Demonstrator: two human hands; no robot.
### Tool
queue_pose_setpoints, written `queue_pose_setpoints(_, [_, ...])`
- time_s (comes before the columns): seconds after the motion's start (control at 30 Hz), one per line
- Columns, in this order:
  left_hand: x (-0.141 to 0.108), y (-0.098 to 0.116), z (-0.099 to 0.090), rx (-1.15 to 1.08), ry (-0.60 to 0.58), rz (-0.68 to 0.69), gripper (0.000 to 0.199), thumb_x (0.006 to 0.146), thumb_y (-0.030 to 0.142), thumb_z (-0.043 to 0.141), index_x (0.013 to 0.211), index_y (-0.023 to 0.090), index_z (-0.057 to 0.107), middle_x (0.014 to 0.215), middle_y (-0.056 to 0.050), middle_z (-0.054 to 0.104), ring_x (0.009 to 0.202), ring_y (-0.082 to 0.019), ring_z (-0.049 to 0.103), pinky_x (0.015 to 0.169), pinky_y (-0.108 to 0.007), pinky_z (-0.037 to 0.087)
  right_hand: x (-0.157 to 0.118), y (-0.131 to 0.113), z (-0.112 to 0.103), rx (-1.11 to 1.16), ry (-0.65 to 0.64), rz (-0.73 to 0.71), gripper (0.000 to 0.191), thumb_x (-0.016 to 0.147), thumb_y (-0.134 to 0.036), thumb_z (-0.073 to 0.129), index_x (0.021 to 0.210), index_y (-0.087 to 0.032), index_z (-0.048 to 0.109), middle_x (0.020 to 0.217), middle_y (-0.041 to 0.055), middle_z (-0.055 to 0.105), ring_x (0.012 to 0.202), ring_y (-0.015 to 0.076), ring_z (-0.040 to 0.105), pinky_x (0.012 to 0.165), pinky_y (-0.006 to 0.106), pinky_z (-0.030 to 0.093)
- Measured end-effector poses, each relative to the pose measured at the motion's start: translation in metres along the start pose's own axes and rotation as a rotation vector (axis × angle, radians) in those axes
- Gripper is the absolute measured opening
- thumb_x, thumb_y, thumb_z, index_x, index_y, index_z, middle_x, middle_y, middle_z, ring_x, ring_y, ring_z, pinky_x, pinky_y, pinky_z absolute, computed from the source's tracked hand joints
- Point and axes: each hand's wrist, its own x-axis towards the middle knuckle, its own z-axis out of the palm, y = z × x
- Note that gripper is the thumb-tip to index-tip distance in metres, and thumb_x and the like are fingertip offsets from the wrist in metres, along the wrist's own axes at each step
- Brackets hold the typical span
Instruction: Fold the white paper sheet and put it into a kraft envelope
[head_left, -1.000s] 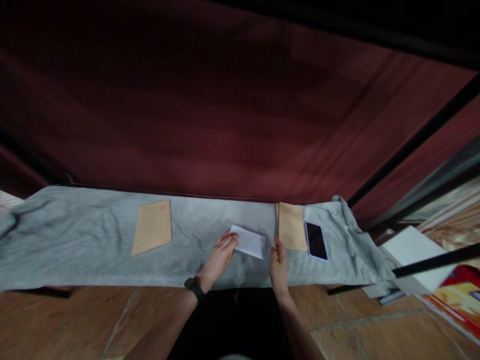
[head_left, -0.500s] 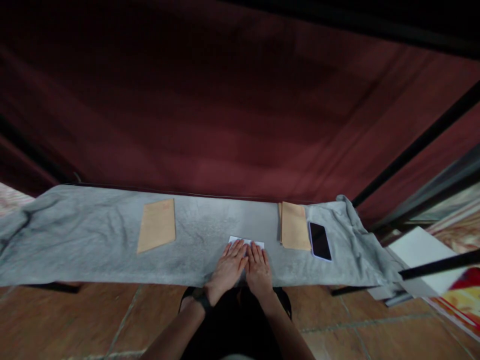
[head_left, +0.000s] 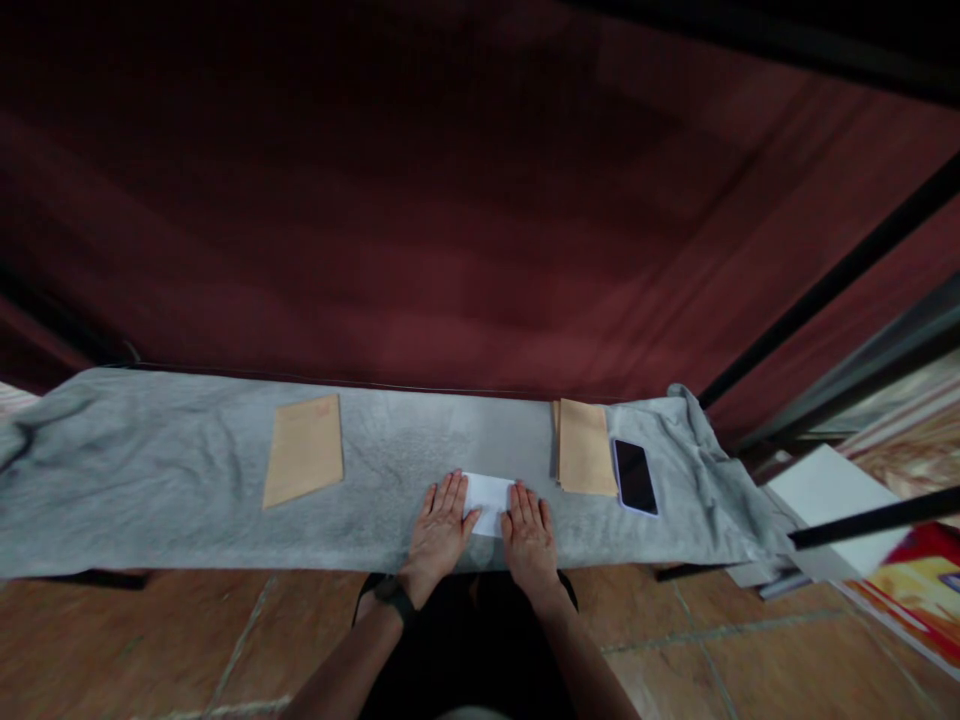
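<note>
- Left hand (head_left: pixel 439 525): flat, palm down, fingers spread and extended; gripping nothing. Its fingertips rest on the left edge of the folded white paper (head_left: pixel 487 497). A dark wristband (head_left: pixel 394 592) sits on the wrist.
- Right hand (head_left: pixel 529 530): likewise flat and open, palm down, clasping nothing; its fingertips lie on the right edge of the same paper.
- Folded white paper: small, rectangular, lying flat between the two hands and just ahead of the palms, on the grey cloth (head_left: pixel 187 480). Its middle strip shows bare between the hands.
- Step in hand, by judgement: the hands appear to be pressing a fold flat, one spread to each side along the crease.
- Next move, by judgement: it calls for even downward pressure so the layers do not slip, then a pinch at an edge or corner to lift the paper off the soft cloth.
- Stack of tan envelopes (head_left: pixel 583 461): just beyond and to the right of the right hand, apart from the paper.
- Phone (head_left: pixel 634 477): dark screen up, just right of that stack.
- Single tan envelope (head_left: pixel 304 463): well to the left of the left hand, further out on the cloth.
- White sheets (head_left: pixel 825 500): far right, off the cloth.
- Dark red curtain (head_left: pixel 450 220): behind the cloth, beyond both hands.
</note>
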Motion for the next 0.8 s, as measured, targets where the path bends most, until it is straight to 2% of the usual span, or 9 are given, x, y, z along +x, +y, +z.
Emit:
queue_pose_setpoints(0.4, [-0.010,-0.007,-0.001,-0.001,0.039,-0.025,0.060,0.100,0.044,0.033,0.150,0.011,0.039,0.156,-0.013,0.039,0.146,-0.025,0.033,0.120,-0.047,0.024,-0.010,0.019,-0.009,-0.045,0.006,-0.024,0.050,0.106,-0.029,0.029,0.152,-0.013,0.037,0.151,0.0142,0.045,0.137,0.0289,0.044,0.115,0.049,0.027])
queue_pose_setpoints(0.53, [-0.021,-0.017,-0.005,-0.049,0.066,-0.020,0.055,0.100,0.042,0.035,0.148,0.015,0.043,0.154,-0.011,0.044,0.144,-0.026,0.037,0.119,-0.049,0.026,-0.012,0.022,-0.006,-0.040,0.014,-0.028,0.049,0.106,-0.031,0.028,0.150,-0.013,0.041,0.150,0.0139,0.046,0.137,0.0296,0.044,0.115,0.049,0.026])
queue_pose_setpoints(0.6, [-0.026,-0.034,-0.012,-0.087,0.089,-0.035,0.052,0.100,0.040,0.034,0.145,0.017,0.048,0.153,-0.011,0.046,0.144,-0.026,0.038,0.118,-0.049,0.027,-0.012,0.023,-0.002,-0.026,0.030,-0.008,0.050,0.106,-0.033,0.028,0.148,-0.012,0.043,0.149,0.0145,0.048,0.137,0.0301,0.044,0.114,0.050,0.027])
queue_pose_setpoints(0.67, [-0.030,-0.063,-0.024,-0.113,0.150,-0.113,0.050,0.101,0.039,0.033,0.142,0.015,0.050,0.153,-0.013,0.045,0.144,-0.027,0.036,0.118,-0.049,0.027,-0.012,0.023,0.002,-0.006,0.052,0.011,0.050,0.106,-0.035,0.028,0.148,-0.013,0.044,0.147,0.0151,0.050,0.136,0.0302,0.044,0.114,0.050,0.029])
queue_pose_setpoints(0.73, [-0.030,-0.101,-0.042,-0.098,0.260,-0.306,0.051,0.100,0.036,0.033,0.141,0.010,0.049,0.153,-0.019,0.043,0.145,-0.031,0.033,0.117,-0.051,0.026,-0.012,0.024,0.004,0.017,0.077,0.022,0.051,0.106,-0.037,0.029,0.149,-0.013,0.042,0.148,0.0168,0.049,0.137,0.0306,0.044,0.113,0.051,0.031])
queue_pose_setpoints(0.8, [-0.029,-0.143,-0.062,-0.090,0.333,-0.605,0.055,0.098,0.037,0.039,0.143,0.005,0.042,0.155,-0.026,0.035,0.146,-0.037,0.028,0.113,-0.053,0.029,-0.012,0.024,0.005,0.038,0.107,0.026,0.053,0.105,-0.038,0.030,0.150,-0.012,0.038,0.148,0.0187,0.047,0.137,0.0314,0.043,0.112,0.052,0.032])
